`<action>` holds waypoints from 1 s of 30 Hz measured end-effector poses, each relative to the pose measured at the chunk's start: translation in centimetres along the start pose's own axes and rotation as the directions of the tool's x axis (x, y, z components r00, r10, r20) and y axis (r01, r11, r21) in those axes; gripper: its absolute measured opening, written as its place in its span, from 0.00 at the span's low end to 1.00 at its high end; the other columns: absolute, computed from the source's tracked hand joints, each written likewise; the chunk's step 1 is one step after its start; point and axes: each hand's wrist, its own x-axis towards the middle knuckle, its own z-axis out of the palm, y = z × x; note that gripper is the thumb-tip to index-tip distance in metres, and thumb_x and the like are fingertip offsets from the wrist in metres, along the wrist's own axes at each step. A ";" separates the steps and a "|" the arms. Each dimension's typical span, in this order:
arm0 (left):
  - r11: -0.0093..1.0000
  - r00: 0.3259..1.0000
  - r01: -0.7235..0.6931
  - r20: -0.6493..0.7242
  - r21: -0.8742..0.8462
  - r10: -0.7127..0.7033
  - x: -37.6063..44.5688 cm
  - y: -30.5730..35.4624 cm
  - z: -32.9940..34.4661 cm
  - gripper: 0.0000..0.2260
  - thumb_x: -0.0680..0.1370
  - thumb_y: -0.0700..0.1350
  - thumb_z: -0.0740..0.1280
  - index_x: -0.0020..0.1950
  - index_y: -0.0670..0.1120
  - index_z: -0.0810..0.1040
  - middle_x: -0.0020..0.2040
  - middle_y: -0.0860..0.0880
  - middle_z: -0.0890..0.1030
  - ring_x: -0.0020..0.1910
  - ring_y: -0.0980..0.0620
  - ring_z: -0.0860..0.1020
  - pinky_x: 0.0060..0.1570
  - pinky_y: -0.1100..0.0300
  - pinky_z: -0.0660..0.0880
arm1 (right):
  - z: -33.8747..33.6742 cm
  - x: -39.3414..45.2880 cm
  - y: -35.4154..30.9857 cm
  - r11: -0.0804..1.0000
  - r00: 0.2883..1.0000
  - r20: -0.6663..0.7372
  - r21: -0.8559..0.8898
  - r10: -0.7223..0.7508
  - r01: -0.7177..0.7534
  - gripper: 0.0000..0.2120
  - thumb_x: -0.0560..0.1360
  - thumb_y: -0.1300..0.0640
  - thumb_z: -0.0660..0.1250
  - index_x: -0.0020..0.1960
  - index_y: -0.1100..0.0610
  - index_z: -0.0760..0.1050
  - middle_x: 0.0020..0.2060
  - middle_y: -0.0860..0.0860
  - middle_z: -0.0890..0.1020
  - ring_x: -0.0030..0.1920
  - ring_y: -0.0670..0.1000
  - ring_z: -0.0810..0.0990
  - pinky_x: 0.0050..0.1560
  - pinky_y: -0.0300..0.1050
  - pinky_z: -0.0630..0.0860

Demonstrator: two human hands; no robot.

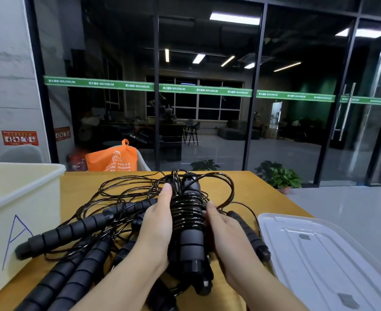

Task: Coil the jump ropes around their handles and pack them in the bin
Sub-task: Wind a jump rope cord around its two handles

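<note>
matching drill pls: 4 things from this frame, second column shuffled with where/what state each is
Things:
1. bin
2. lid
3. coiled jump rope
4. orange bag

Places/states:
A. flat on the table's right side
B. held between the left hand and right hand
C. behind the table's far edge
D. at the table's left, marked with a blue "A"

Pairs: 1-D, 2-A, 3-B, 4-C
</note>
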 end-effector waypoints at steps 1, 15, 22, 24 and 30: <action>1.000 1.000 0.004 -0.003 -0.010 -0.004 0.0 0.1 0.0 0.22 0.77 0.63 0.60 0.48 0.46 0.83 0.42 0.44 0.85 0.46 0.41 0.83 0.53 0.41 0.78 | 0.2 -0.2 0.0 1.000 1.000 0.019 -0.004 -0.008 0.008 0.21 0.81 0.43 0.56 0.47 0.52 0.83 0.42 0.48 0.86 0.48 0.48 0.83 0.54 0.48 0.79; 0.998 0.991 -0.050 0.123 0.049 0.043 -0.9 -0.3 1.0 0.24 0.79 0.59 0.59 0.46 0.40 0.84 0.43 0.39 0.85 0.41 0.40 0.83 0.43 0.48 0.80 | -0.9 0.1 -0.4 0.908 0.989 -0.111 0.396 -0.100 0.136 0.11 0.80 0.59 0.63 0.47 0.59 0.84 0.42 0.54 0.86 0.41 0.50 0.84 0.42 0.43 0.78; 0.974 0.982 -0.190 0.040 0.121 0.186 -1.0 0.1 0.8 0.23 0.79 0.58 0.58 0.37 0.45 0.84 0.39 0.45 0.85 0.43 0.46 0.84 0.50 0.48 0.79 | 0.2 -1.0 -0.4 0.906 0.979 -0.061 0.370 -0.197 0.205 0.11 0.80 0.58 0.62 0.49 0.55 0.84 0.45 0.53 0.86 0.48 0.52 0.84 0.44 0.43 0.80; 0.966 0.976 -0.219 0.030 0.134 0.217 -0.9 -0.1 0.7 0.23 0.79 0.59 0.58 0.39 0.45 0.83 0.41 0.43 0.85 0.44 0.45 0.83 0.52 0.46 0.79 | 0.7 -1.2 -0.3 0.900 0.980 0.026 0.401 -0.197 0.170 0.10 0.76 0.57 0.67 0.56 0.55 0.80 0.49 0.54 0.85 0.50 0.54 0.84 0.49 0.49 0.82; 0.966 0.971 -0.233 0.072 0.108 0.227 -0.4 -1.0 0.6 0.22 0.80 0.59 0.56 0.40 0.51 0.85 0.42 0.47 0.86 0.47 0.47 0.83 0.56 0.45 0.77 | 0.8 -1.0 -0.1 0.888 0.976 0.113 0.444 -0.187 0.118 0.35 0.59 0.56 0.75 0.64 0.50 0.67 0.53 0.51 0.84 0.53 0.53 0.83 0.51 0.54 0.81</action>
